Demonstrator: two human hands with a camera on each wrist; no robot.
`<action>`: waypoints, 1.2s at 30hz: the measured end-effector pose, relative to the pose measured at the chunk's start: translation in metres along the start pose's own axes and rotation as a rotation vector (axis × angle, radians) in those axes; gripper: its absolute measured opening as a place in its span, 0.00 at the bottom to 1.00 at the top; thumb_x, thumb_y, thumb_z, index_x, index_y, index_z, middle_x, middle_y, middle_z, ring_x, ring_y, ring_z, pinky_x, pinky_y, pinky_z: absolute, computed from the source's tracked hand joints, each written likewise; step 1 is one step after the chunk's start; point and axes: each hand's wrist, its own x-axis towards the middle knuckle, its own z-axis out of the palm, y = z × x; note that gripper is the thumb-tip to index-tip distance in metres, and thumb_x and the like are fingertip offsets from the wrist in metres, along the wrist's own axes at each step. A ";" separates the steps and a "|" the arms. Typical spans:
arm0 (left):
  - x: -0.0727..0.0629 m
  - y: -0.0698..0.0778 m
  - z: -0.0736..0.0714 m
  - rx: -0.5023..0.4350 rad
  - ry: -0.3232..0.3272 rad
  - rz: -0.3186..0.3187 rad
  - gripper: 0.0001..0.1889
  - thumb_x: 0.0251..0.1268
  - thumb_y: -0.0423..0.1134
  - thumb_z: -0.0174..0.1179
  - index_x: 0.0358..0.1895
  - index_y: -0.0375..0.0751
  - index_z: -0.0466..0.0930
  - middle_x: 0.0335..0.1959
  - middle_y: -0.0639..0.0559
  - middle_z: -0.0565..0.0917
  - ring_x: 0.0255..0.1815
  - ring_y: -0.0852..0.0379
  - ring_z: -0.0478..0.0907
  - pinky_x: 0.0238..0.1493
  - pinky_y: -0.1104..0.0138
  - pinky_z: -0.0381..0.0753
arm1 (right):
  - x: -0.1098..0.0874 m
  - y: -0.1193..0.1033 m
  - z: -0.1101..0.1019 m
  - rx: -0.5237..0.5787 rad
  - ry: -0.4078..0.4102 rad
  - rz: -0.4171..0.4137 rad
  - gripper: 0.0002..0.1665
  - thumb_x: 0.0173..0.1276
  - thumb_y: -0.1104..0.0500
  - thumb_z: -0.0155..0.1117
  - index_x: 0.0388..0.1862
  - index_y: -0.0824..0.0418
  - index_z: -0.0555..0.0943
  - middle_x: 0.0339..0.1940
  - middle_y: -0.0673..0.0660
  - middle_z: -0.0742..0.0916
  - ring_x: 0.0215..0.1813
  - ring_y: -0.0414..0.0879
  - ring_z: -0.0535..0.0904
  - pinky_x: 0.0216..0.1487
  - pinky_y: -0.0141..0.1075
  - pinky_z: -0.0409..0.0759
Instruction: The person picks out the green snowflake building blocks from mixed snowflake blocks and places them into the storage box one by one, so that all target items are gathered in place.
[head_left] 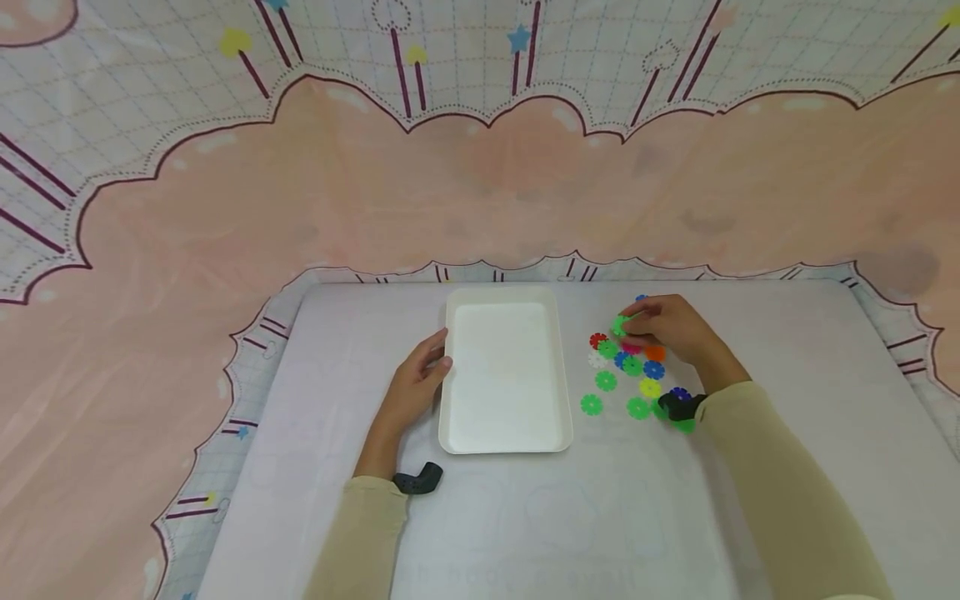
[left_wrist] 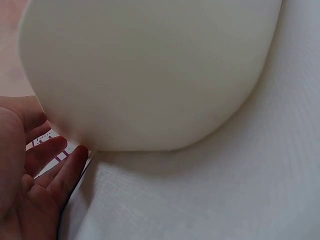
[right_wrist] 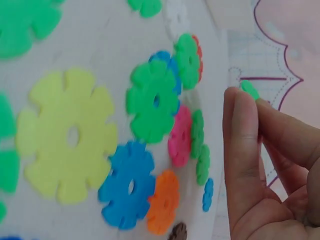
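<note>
A white rectangular tray [head_left: 506,442] lies on the table. My left hand [head_left: 418,379] holds its left edge, fingertips against the outer side and thumb at the rim; in the left wrist view the fingers [left_wrist: 62,175] meet the tray's wall [left_wrist: 150,90]. Right of the tray, my right hand [head_left: 670,327] pinches a green notched plastic disc [head_left: 619,326] between thumb and fingers. Only that disc's edge shows in the right wrist view, past the fingertips [right_wrist: 242,115]. Beneath and around this hand lie loose discs, among them a yellow disc [right_wrist: 45,145] and an orange disc [right_wrist: 164,202].
Several green, blue, red, pink and white discs are scattered right of the tray, some overlapping, such as a green disc [head_left: 592,405]. Others lie partly under the right wrist's black band [head_left: 681,407]. A white cloth [head_left: 555,533] covers the table; a patterned curtain [head_left: 525,192] stands behind.
</note>
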 end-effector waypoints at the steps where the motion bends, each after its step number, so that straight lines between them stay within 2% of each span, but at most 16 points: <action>1: 0.000 0.000 0.000 0.001 0.001 -0.001 0.29 0.78 0.44 0.58 0.78 0.50 0.65 0.73 0.39 0.72 0.68 0.39 0.77 0.63 0.47 0.81 | 0.001 -0.001 0.001 0.007 -0.005 0.002 0.23 0.75 0.57 0.65 0.65 0.63 0.77 0.58 0.65 0.80 0.48 0.46 0.89 0.51 0.29 0.86; 6: 0.001 0.000 0.001 -0.009 -0.001 -0.005 0.29 0.78 0.45 0.58 0.78 0.51 0.65 0.74 0.39 0.72 0.67 0.39 0.78 0.63 0.47 0.82 | 0.003 -0.008 0.008 0.023 0.007 0.030 0.24 0.74 0.59 0.66 0.67 0.60 0.76 0.60 0.64 0.79 0.52 0.48 0.86 0.53 0.30 0.86; 10: 0.001 0.001 0.002 -0.020 -0.001 -0.005 0.29 0.78 0.44 0.58 0.78 0.50 0.65 0.74 0.39 0.72 0.66 0.38 0.79 0.63 0.47 0.82 | 0.005 -0.017 0.016 0.083 0.008 0.059 0.26 0.74 0.58 0.66 0.68 0.60 0.74 0.60 0.63 0.80 0.52 0.48 0.87 0.55 0.31 0.85; 18: 0.000 0.001 0.001 -0.006 0.010 -0.005 0.29 0.78 0.44 0.58 0.78 0.49 0.65 0.75 0.40 0.71 0.69 0.39 0.77 0.64 0.47 0.81 | 0.007 -0.034 0.032 0.192 -0.037 0.052 0.25 0.74 0.57 0.67 0.65 0.62 0.73 0.45 0.57 0.86 0.44 0.48 0.91 0.52 0.34 0.87; 23: -0.002 0.002 0.001 -0.003 0.009 -0.030 0.29 0.78 0.46 0.58 0.78 0.53 0.65 0.75 0.42 0.72 0.67 0.40 0.78 0.65 0.47 0.81 | 0.008 -0.042 0.043 0.243 -0.041 0.027 0.24 0.74 0.59 0.66 0.64 0.64 0.74 0.42 0.55 0.85 0.39 0.44 0.90 0.51 0.35 0.87; 29: -0.001 0.000 0.000 -0.016 0.004 -0.027 0.29 0.78 0.44 0.57 0.78 0.51 0.65 0.75 0.41 0.71 0.68 0.40 0.78 0.64 0.47 0.81 | 0.011 -0.054 0.061 0.263 -0.017 0.000 0.19 0.72 0.62 0.67 0.59 0.64 0.77 0.40 0.55 0.86 0.33 0.41 0.88 0.45 0.33 0.88; 36: -0.001 0.001 0.000 -0.013 -0.001 -0.024 0.29 0.78 0.46 0.58 0.78 0.52 0.65 0.75 0.41 0.71 0.68 0.40 0.78 0.64 0.47 0.81 | 0.018 -0.065 0.078 0.235 0.018 -0.017 0.12 0.71 0.64 0.69 0.49 0.66 0.79 0.43 0.58 0.87 0.32 0.41 0.88 0.40 0.30 0.88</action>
